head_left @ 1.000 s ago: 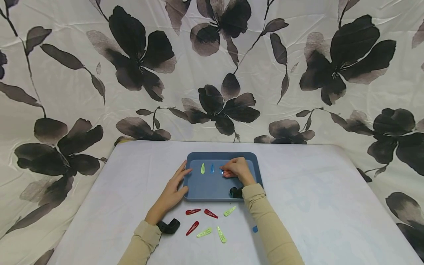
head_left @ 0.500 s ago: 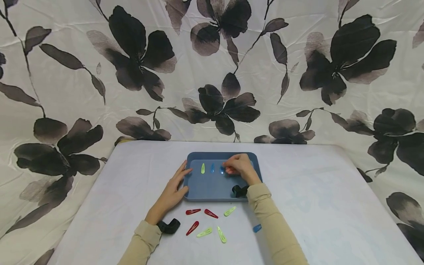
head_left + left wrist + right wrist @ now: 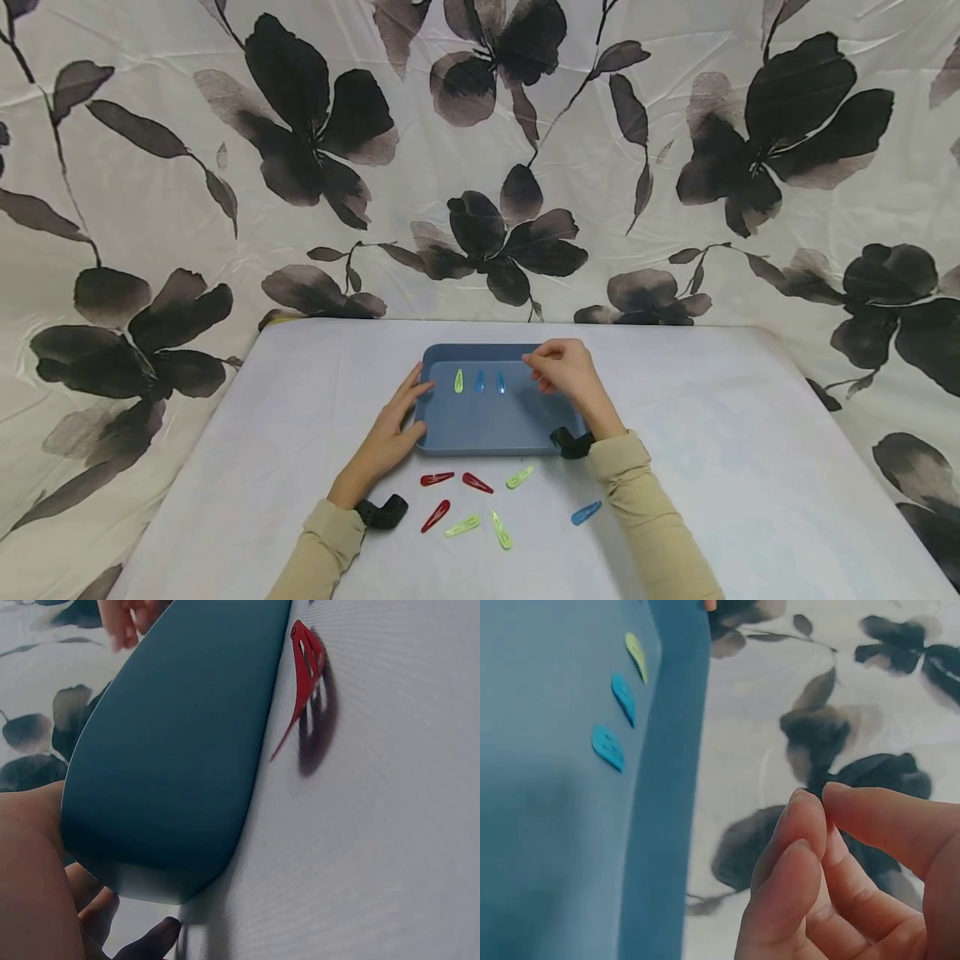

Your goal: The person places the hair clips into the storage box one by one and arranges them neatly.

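Note:
My left hand (image 3: 386, 435) rests against the left side of the blue tray (image 3: 480, 427), fingers spread along the rim and thumb by its near corner. Inside the tray a lime green snap hair clip (image 3: 459, 381) and two blue ones lie in a row; the rightmost is a blue hair clip (image 3: 501, 382). My right hand (image 3: 567, 369) hovers over the tray's far right part, to the right of that row. In the right wrist view its fingers (image 3: 784, 889) are loosely curled, thumb and forefinger tips close together with nothing between them.
Before the tray, on the white table (image 3: 712, 467), lie several red and lime green clips, among them a red hair clip (image 3: 435, 517) and a lime green hair clip (image 3: 502, 531). One blue hair clip (image 3: 586, 512) lies near the right sleeve. A floral cloth (image 3: 480, 167) hangs behind.
My right hand has let go of the rightmost blue hair clip in the tray and moved up and right. The left hand has stayed put.

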The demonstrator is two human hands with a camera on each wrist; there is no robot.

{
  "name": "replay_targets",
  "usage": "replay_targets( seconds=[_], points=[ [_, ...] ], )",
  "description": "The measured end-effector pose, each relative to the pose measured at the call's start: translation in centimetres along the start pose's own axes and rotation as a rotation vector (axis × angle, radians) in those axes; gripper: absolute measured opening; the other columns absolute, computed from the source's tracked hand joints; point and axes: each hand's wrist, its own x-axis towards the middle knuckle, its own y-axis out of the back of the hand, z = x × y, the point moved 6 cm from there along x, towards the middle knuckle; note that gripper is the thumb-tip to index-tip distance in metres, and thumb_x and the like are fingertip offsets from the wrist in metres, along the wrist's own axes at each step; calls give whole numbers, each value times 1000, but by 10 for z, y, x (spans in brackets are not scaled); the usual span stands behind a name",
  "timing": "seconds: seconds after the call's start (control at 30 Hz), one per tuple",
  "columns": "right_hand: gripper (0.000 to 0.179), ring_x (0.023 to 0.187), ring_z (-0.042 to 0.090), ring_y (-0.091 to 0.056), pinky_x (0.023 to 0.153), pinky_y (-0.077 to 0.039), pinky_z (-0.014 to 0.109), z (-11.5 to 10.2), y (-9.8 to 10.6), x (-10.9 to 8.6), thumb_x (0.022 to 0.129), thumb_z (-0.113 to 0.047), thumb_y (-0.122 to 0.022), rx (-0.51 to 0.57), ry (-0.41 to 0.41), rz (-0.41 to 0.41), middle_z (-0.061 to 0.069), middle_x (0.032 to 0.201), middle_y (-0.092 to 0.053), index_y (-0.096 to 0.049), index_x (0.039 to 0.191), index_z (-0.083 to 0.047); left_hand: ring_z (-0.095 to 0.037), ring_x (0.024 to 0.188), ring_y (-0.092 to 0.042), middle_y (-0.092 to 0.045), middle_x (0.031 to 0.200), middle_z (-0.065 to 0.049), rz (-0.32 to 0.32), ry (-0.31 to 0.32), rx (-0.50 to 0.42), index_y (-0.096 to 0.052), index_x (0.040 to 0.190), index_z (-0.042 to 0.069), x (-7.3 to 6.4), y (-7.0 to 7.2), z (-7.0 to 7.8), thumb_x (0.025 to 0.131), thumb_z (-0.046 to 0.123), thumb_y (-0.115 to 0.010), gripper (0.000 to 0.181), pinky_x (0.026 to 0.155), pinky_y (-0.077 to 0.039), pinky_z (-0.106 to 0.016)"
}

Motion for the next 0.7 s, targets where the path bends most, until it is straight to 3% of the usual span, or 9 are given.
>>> replay_targets(
  seconds=[0.33, 0.7],
  points=[
    [17, 56, 27, -62, 52, -52, 33, -2, 28, -37, 92, -17, -70, -89, 121, -25, 17, 71, -67, -72, 85, -2, -27, 150, -19, -17, 165, -12, 1, 6, -10, -44, 147, 0, -1, 0, -2, 85, -7, -55, 63, 112, -26, -57],
    [15, 54, 29, -60, 49, -50, 30, 12, 42, -81, 92, -16, -70, -179, 205, -88, 9, 64, -63, -70, 83, -4, -28, 150, -18, -17, 165, -10, 1, 8, -14, -44, 147, 1, 0, -1, -2, 86, -6, -55, 63, 112, -27, -56]
  ],
)
